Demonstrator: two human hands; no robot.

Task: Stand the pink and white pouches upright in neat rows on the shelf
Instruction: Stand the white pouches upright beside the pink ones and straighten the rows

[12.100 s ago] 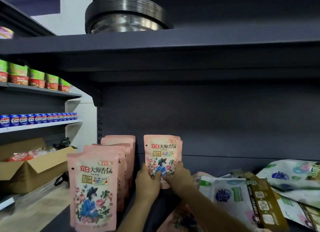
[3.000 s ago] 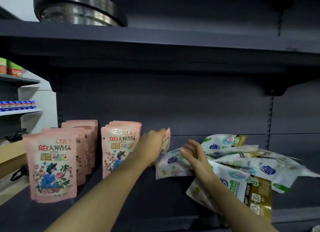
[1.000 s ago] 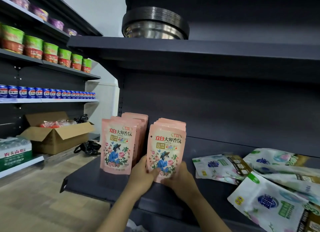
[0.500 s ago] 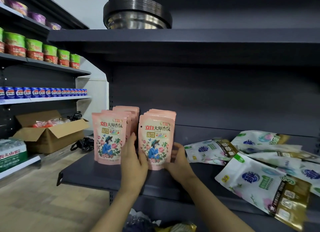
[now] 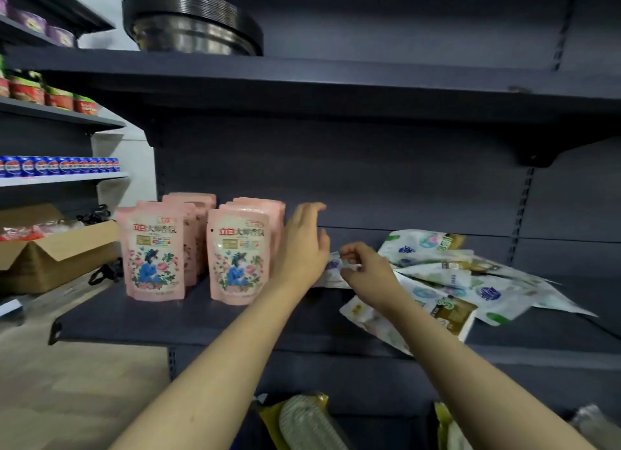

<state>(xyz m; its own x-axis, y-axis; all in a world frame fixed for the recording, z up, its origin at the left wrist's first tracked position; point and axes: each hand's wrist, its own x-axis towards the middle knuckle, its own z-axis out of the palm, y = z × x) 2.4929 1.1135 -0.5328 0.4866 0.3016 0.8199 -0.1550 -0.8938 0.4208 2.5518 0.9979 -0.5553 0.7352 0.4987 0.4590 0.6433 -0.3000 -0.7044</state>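
Two rows of pink pouches stand upright on the dark shelf (image 5: 141,318): the left row's front pouch (image 5: 153,251) and the right row's front pouch (image 5: 238,256). White pouches (image 5: 470,281) lie in a loose heap on the right. My left hand (image 5: 304,244) hovers open just right of the right pink row, fingers relaxed. My right hand (image 5: 364,269) pinches the near edge of a flat white pouch (image 5: 332,271) at the left end of the heap.
The shelf above (image 5: 336,76) carries a stack of metal bowls (image 5: 191,26). A cardboard box (image 5: 43,251) sits on the floor at left, by a rack of cans (image 5: 57,165). Packets (image 5: 309,422) lie on the shelf below.
Both hands left the front pink pouch of the right row and moved right. My right hand now pinches a white pouch; my left hand is open beside the row.
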